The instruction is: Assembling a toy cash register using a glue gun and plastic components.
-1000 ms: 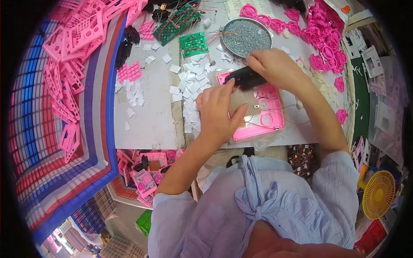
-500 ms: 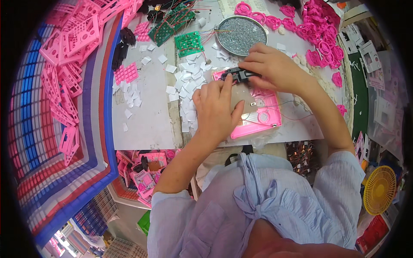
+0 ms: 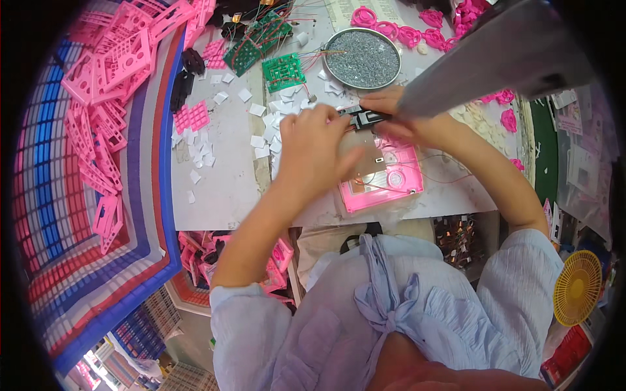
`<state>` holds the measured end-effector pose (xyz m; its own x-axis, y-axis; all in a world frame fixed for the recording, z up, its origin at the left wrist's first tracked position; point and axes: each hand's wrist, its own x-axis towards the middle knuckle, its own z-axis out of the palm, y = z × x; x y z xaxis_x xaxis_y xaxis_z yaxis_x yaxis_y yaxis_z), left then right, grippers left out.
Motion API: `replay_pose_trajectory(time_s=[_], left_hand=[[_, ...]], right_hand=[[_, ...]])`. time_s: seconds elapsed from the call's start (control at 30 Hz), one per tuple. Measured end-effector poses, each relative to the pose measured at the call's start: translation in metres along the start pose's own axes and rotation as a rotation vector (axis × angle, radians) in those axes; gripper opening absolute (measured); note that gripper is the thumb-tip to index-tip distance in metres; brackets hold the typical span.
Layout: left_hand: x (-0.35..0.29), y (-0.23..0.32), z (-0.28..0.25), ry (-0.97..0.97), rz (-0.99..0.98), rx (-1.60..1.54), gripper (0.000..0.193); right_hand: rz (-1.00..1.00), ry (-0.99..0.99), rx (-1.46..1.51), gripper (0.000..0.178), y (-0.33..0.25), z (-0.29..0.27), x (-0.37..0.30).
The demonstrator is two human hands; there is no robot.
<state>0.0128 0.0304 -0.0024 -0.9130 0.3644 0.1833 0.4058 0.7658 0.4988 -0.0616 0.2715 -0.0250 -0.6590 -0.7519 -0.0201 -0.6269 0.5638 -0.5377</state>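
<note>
Pink plastic is forming a shallow, square-cornered shell (image 3: 391,195), lying near the front edge of the pale tabletop (image 3: 231,182). Over its far side, the right hand (image 3: 411,119) is pinching the right end of a black, oblong plastic part (image 3: 368,118). The left hand (image 3: 308,146) is resting by the part's left end, thumb standing apart; whether its curled fingertips are gripping, I cannot tell. A blurred grey slab (image 3: 489,62) is hanging over the right hand, hiding some of it. White paper squares (image 3: 257,109) are crowding the left; bare tabletop is lying nearer the front-left edge.
</note>
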Motion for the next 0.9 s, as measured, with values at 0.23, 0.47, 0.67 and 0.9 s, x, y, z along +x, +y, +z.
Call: replay_pose_trajectory(time_s=[0.23,0.47,0.67,0.9], left_hand=[[0.122,-0.052,0.031,-0.008,-0.024,0.292,0.015],[0.132,-0.053,0.048,0.147,0.109,0.461,0.021],[0.117,-0.036,0.022,-0.051,-0.082,-0.180,0.020],[0.028,0.017,0.013,0.215,0.240,-0.139,0.008]], right_hand=[[-0.166,0.064,0.128,0.041,0.001,-0.022,0.002],[-0.099,0.561,1.316,0.058,-0.059,-0.109,0.039],[-0.298,0.335,1.085,0.061,-0.017,-0.126,0.028],[-0.442,0.411,1.201,0.038,-0.037,-0.067,0.006]])
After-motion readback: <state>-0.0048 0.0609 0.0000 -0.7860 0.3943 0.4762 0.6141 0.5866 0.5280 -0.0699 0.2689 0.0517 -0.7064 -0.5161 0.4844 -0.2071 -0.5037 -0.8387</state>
